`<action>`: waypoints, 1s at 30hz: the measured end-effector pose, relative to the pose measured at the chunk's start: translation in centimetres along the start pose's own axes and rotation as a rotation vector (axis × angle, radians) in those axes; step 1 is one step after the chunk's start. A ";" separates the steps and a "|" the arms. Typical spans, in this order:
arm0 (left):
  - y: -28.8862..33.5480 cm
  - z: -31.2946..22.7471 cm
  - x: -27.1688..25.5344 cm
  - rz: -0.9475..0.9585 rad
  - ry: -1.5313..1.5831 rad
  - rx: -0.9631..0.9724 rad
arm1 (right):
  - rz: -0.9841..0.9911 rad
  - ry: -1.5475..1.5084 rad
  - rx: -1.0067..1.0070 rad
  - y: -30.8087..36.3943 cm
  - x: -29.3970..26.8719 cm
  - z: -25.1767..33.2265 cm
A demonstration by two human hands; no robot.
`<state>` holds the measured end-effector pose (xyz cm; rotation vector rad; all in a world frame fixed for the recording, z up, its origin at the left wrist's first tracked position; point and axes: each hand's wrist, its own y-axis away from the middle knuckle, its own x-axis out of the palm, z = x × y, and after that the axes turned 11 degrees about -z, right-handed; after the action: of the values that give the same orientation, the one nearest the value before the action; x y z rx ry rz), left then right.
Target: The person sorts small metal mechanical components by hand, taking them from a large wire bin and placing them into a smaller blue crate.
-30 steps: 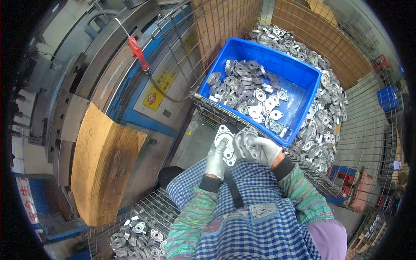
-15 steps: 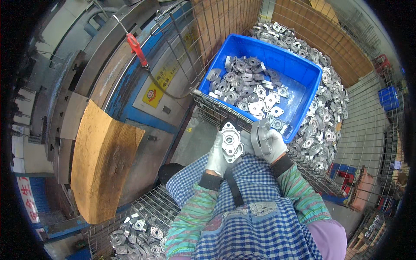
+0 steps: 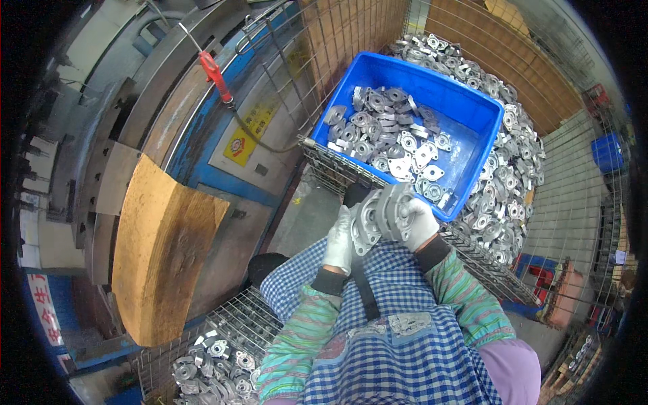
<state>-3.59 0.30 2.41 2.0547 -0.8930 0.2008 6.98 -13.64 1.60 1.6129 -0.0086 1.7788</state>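
Observation:
My left hand (image 3: 339, 241), in a whitish glove, is closed on a grey metal flange casting (image 3: 364, 228) with a round bore and eared ends. Gripped in my gloved right hand (image 3: 423, 225) are similar castings (image 3: 390, 212), seen edge-on and stacked side by side. The two hands' castings meet or overlap in front of my checked apron (image 3: 405, 283); whether they touch is hard to tell. Just beyond them stands a blue plastic bin (image 3: 482, 111), with many more castings (image 3: 378, 125) heaped mostly in its left part.
The bin rests in a wire mesh cage (image 3: 337, 162) among piled castings (image 3: 506, 182). Left of me are a machine with a curved wooden board (image 3: 158, 256) and a red air gun (image 3: 212, 73) on a hose. A second mesh basket (image 3: 243, 324) at lower left holds castings.
The casting in my left hand has turned from face-on to tilted and shifted slightly right. My right hand's castings have come left, up against it.

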 end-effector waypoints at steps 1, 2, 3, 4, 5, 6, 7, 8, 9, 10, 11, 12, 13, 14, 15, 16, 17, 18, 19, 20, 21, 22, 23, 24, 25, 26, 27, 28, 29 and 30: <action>-0.6 0.6 -0.5 -0.016 0.016 0.036 | -0.083 -0.030 -0.021 0.3 0.0 0.1; -0.5 0.5 -0.4 -0.019 0.016 0.037 | -0.169 -0.061 -0.042 0.6 0.3 0.3; -0.5 0.3 -0.2 -0.055 0.053 0.045 | -0.191 -0.030 -0.042 0.9 0.4 0.5; -0.4 0.2 -0.2 -0.090 0.090 0.052 | -0.191 -0.030 -0.039 1.1 0.0 0.7; -0.5 0.1 -0.1 -0.100 0.101 0.070 | -0.204 -0.021 -0.046 1.5 -0.5 0.9; -0.5 0.0 0.0 -0.100 0.102 0.070 | -0.217 -0.013 -0.053 1.8 -0.8 1.0; -0.5 -0.3 -0.1 -0.117 0.125 0.024 | -0.223 -0.017 -0.103 1.7 -1.1 0.9; -0.4 -0.6 0.0 -0.133 0.147 -0.024 | -0.225 -0.017 -0.104 1.8 -1.2 1.0; -0.2 -0.9 0.3 -0.141 0.130 -0.011 | -0.288 0.004 -0.088 1.9 -1.2 1.1; -0.2 -0.9 0.3 -0.142 0.130 -0.013 | -0.351 0.025 -0.071 2.0 -1.3 1.2; -0.2 -1.0 0.3 -0.137 0.133 -0.019 | -0.329 0.057 -0.070 1.9 -1.5 1.0; -0.2 -1.0 0.4 -0.133 0.136 -0.025 | -0.330 0.056 -0.069 1.9 -1.6 0.9; -0.1 -1.1 0.5 -0.135 0.135 -0.025 | -0.340 0.050 -0.034 2.0 -1.5 0.8; 0.0 -1.3 0.9 -0.159 0.140 -0.036 | -0.352 0.044 0.001 2.0 -1.4 0.6; 0.1 -1.4 1.2 -0.184 0.145 -0.047 | -0.298 0.025 -0.013 2.0 -1.4 0.4; 0.2 -1.5 1.3 -0.184 0.143 -0.048 | -0.300 0.023 -0.014 2.0 -1.4 0.4; 0.3 -1.7 1.3 -0.194 0.136 -0.040 | -0.300 0.024 -0.014 2.1 -1.4 0.5; 0.3 -1.8 1.3 -0.204 0.129 -0.032 | -0.301 0.025 -0.015 2.1 -1.4 0.5; 0.0 -1.6 1.1 -0.205 0.127 -0.032 | -0.301 0.023 -0.014 2.1 -1.7 0.6; -0.3 -1.3 1.0 -0.194 0.162 0.004 | -0.280 0.022 -0.021 2.0 -2.1 0.7; -0.5 -1.1 0.9 -0.183 0.197 0.040 | -0.260 0.022 -0.029 2.0 -2.3 0.8; -0.6 -0.9 0.9 -0.180 0.196 0.039 | -0.261 0.021 -0.032 2.0 -2.4 0.9; -0.5 -1.0 1.1 -0.177 0.202 0.033 | -0.272 0.041 -0.037 2.0 -2.4 1.0; -0.5 -1.0 1.3 -0.171 0.208 0.025 | -0.284 0.061 -0.043 2.2 -2.3 1.0; -0.9 -0.6 1.2 -0.161 0.203 0.019 | -0.288 0.058 -0.056 2.4 -2.0 1.0; -1.2 -0.1 1.2 -0.149 0.163 0.100 | -0.332 0.059 -0.043 2.7 -1.5 1.0; -1.5 0.4 1.2 -0.132 0.124 0.179 | -0.378 0.058 -0.033 3.0 -1.2 1.1; -1.5 0.6 0.9 -0.126 -0.022 0.287 | -0.381 0.027 -0.018 3.1 -1.7 0.9; -1.1 0.5 1.0 -0.107 -0.230 0.417 | -0.292 0.038 -0.041 3.2 -1.8 0.8; -0.9 0.4 1.5 -0.073 -0.435 0.550 | -0.209 0.051 -0.073 3.1 -1.9 0.7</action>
<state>-1.97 -0.46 2.18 2.7028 -1.1083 -0.0557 5.93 -17.15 1.48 1.4607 0.1135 1.6393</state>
